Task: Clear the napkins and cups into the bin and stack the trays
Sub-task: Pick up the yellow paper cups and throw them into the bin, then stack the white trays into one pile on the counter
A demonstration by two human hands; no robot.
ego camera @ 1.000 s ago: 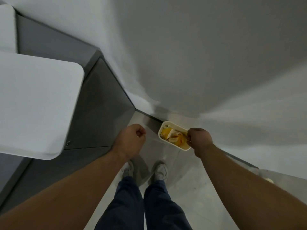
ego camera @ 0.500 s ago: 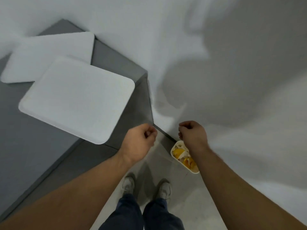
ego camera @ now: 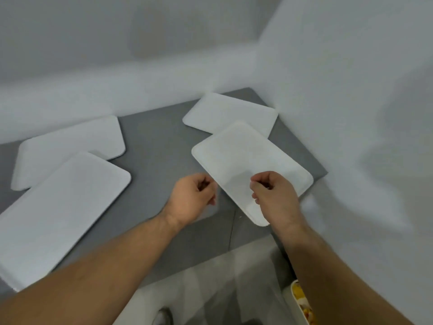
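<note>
Overhead, four white trays on grey counter (ego camera: 159,146). Near-right tray (ego camera: 246,160) overlaps far-right tray (ego camera: 225,111) and juts past the counter edge; near-left tray (ego camera: 58,207) overlaps far-left tray (ego camera: 70,141). Left hand (ego camera: 189,200) hovers beside near-right tray, fingers curled loosely, gripping nothing. Right hand (ego camera: 274,195) over that tray, fingers curled; contact unclear. Bin (ego camera: 294,299) on the floor at lower right, yellow and white scraps inside.

Forearms (ego camera: 112,266) bare, sleeveless; light shoe (ego camera: 162,316) below
</note>
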